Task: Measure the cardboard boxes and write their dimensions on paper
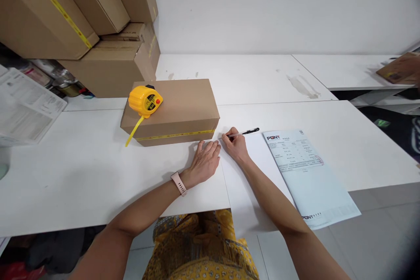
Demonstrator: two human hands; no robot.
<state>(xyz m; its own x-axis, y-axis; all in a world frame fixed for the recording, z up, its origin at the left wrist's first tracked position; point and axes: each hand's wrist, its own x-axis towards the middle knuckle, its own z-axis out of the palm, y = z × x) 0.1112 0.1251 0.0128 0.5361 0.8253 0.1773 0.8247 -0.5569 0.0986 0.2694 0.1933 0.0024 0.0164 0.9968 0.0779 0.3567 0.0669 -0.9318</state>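
My right hand (235, 145) is closed around a black-capped pen (251, 131), with its tip end near the upper left corner of a white sheet of paper (252, 201). Flat beside it lies my left hand (205, 161), fingers stretched out at the paper's left edge, a pink band on the wrist. Just beyond the left hand sits a closed cardboard box (183, 100) with yellow tape along its front. On top of the box rests a yellow tape measure (144, 100), its blade poking out over the front edge. The pen's point is too small to make out.
A printed light-blue form (302, 175) lies right of the paper, hanging over the table's front edge. Stacked cardboard boxes (108, 68) fill the back left. Printed papers (29, 105) stand at the far left. At the far right, another person's hand (408, 65) is by a brown package.
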